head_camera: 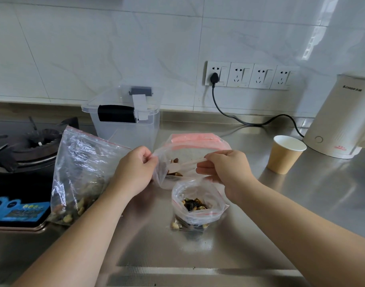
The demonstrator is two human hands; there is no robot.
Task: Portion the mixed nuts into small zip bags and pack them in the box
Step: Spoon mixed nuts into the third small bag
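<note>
A small zip bag (167, 168), clear with a few nuts low inside, hangs above mid-bench between both hands: the left hand (134, 170) pinches its left rim, the right hand (223, 168) pinches the right rim. Nearer the front edge stands an open filled bag (198, 206). The big nut bag (80, 175) leans left; the clear box (123, 117) sits at the back edge of the steel bench (301, 193).

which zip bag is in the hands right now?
The small zip bag behind the open filled one; both hands pinch its mouth. The large nut bag stands untouched, left.
</note>
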